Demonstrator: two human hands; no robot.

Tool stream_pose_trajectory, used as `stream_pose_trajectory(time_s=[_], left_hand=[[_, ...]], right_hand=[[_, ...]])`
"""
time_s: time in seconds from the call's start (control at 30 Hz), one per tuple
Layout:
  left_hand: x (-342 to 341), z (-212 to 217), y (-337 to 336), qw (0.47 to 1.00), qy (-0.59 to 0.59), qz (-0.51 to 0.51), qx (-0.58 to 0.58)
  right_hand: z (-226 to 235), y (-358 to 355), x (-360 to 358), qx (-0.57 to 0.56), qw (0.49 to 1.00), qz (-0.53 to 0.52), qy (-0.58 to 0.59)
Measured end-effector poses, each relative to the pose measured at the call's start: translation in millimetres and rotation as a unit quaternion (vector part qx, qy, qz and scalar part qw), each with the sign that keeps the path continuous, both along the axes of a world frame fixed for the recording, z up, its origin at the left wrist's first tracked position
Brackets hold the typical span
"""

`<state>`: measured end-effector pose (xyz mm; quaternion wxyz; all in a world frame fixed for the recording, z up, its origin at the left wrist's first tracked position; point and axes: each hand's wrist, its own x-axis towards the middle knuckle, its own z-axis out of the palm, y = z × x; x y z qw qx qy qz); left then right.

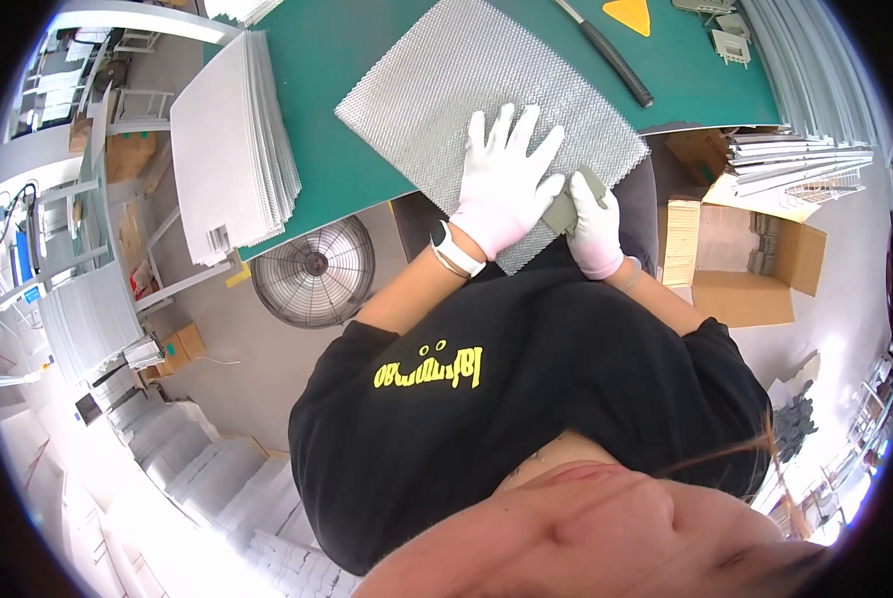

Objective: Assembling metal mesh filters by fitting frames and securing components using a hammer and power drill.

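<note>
Mesh sheet (416,105), silvery metal, lay flat & cornerwise on the green bench (332,149), near corner jutting past the bench edge toward the person's black top (536,369). L hand (508,184), white-gloved, was pressed palm-down on the mesh, fingers spread, gripping nothing. R hand (594,231), also gloved, was closed w/ thumb & fingers on a grey-green pad (562,213) at the mesh's near right edge. L thumb was right by the pad; couldn't tell if it touched. Hands were close, side by side, not clasped.

Step in hand, judging by the pose: prob. working the edge w/ the pad, L hand as the hold-down, R hand doing the work. Couldn't tell how much of the edge was done.

Next move called for, IMO: L palm firm so the sheet wouldn't skid or swivel, R grip snug on the pad, light pressure along the rim, esp. where the corner had no bench under it & could've flexed. Glove fabric might've snagged on cut mesh ends, so fingertips were best set back a bit.

Nearby: stack of sheets (229,140) on the L side of the bench, well apart from the mesh; black-handled tool (616,62) & yellow triangular piece (629,15) beyond the R side, neither in hand.
</note>
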<state>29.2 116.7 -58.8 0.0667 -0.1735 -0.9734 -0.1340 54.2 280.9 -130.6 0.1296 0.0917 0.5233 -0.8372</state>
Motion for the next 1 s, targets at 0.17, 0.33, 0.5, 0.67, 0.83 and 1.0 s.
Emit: stream_pose_trajectory(time_s=[0.17, 0.33, 0.5, 0.67, 0.83, 1.0], left_hand=[[-16, 4, -10, 0.997, -0.010, -0.028, -0.070], [-75, 14, -80, 0.979, 0.046, -0.142, -0.137], [-35, 6, -57, 0.998, 0.027, 0.008, -0.054], [-13, 24, -29, 0.995, -0.016, -0.033, -0.095], [-10, 40, -46, 0.987, -0.021, -0.141, -0.081], [-14, 41, -106, 0.986, 0.020, 0.007, -0.165]], right_hand=[[-25, -15, -17, -0.008, 0.997, 0.050, -0.054], [3, 6, -55, 0.194, 0.937, 0.232, 0.177], [-53, 182, -95, 0.567, 0.717, -0.401, 0.060], [-153, 380, -110, 0.384, 0.809, -0.408, -0.179], [-145, 478, -102, 0.332, 0.876, -0.190, -0.293], [-90, 395, -79, -0.110, 0.971, -0.144, -0.156]])
